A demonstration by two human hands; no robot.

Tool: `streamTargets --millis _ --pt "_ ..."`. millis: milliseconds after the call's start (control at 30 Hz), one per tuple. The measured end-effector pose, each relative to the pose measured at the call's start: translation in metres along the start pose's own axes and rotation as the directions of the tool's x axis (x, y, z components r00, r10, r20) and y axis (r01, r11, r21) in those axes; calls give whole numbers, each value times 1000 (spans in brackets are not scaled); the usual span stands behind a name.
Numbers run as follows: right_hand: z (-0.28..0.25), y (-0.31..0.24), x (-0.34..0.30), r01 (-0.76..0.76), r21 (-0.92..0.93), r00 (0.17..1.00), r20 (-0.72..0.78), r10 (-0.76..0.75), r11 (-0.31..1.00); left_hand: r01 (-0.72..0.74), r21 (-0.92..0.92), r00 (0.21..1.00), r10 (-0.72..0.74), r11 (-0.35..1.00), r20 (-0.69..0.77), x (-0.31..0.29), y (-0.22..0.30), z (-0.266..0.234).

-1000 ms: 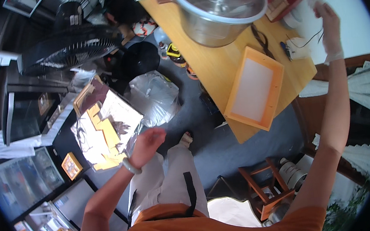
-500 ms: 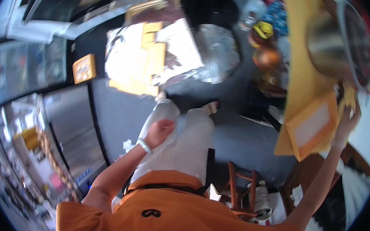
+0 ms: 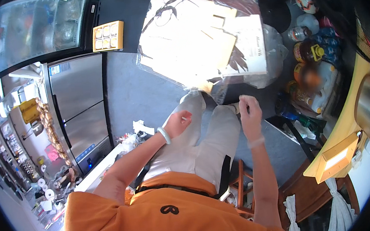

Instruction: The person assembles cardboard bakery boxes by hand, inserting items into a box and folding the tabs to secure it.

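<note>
My left hand hovers in front of my thighs, fingers loosely curled and nothing seen in them; a pale bangle circles its wrist. My right hand is raised beside my right knee, its fingers bent in toward the thumb, with no object showing. Neither hand touches anything that I can see. Beyond them lies a brightly lit stack of flat white and tan sheets partly covered in clear plastic. On the right, a shallow yellow box with a pale panel rests at the wooden counter's end.
A steel pot stands on the counter at right. Bottles and bags crowd the floor beside it. At left are a steel fridge, crowded shelves and a yellow compartment box. A wooden stool stands by my right leg.
My right hand has come away from the yellow box at the counter and swung left in front of me. The counter now appears farther right and the sheet stack larger.
</note>
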State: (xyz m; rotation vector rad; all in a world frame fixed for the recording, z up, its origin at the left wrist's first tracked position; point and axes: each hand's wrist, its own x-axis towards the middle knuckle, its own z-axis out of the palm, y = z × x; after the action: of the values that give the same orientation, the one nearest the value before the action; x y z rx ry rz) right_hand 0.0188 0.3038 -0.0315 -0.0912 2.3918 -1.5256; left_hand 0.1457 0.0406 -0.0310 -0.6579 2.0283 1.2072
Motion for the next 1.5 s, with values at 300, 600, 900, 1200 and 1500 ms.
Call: streamTargets --millis 300,600,900,1200,1500 --pt "163 81 144 -387 648 905 132 403 656 -68 45 962 77 997 -261 119 -46 -138" --pt "193 61 207 -508 334 858 279 432 794 106 -77 956 -123 991 -265 136 -85 -135" --pt "158 64 211 -551 388 834 292 468 739 110 -201 950 -162 973 -267 137 -74 -101" --pt "173 62 208 -156 -172 988 -29 153 973 43 -522 963 -174 852 -205 206 -39 -81" --pt "175 57 204 17 -260 1000 -7 -19 966 86 -689 986 -161 720 -46 236 -19 -65"
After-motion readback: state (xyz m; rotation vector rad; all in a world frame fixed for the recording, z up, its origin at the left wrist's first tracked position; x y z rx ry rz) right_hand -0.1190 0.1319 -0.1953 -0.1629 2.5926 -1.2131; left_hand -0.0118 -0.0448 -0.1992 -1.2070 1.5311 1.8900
